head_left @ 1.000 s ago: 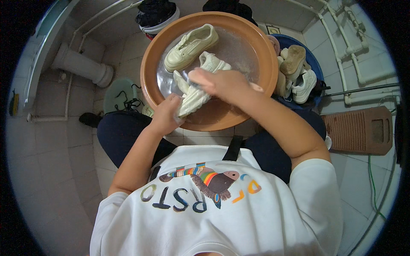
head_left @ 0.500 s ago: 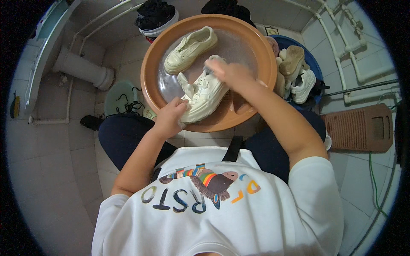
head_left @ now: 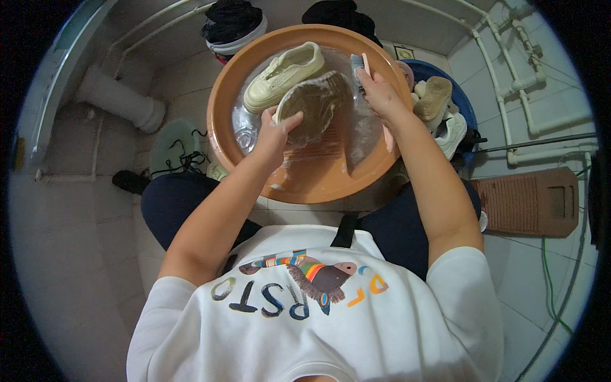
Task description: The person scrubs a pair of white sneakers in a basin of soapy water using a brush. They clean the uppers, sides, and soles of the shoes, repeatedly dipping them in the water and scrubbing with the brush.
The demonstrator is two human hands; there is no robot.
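My left hand (head_left: 275,130) is closed on one end of a sneaker (head_left: 315,108), whose brown, foam-streaked sole faces up. The sneaker is over an orange-brown washbasin (head_left: 219,108) holding soapy water. In my right hand (head_left: 384,99) is a scrub brush (head_left: 359,71) with grey-blue bristles and a pale pink handle; it is to the right of the sole, apart from it. A second, cream sneaker (head_left: 275,77) lies upright in the basin, just behind the held one. A ridged washboard slope (head_left: 318,151) forms the basin's near part.
A blue tub (head_left: 468,95) with several shoes stands at the right. Beyond the basin's far left rim is a white bucket (head_left: 238,44) of dark cloth. A pale green basin (head_left: 167,143) with dark laces sits left. A brown washboard (head_left: 525,204) lies right, near white pipes (head_left: 503,95).
The held sneaker has been turned over, from its upper showing to its sole facing up, and moved farther into the basin. My right hand has drawn away from it to the right with the brush.
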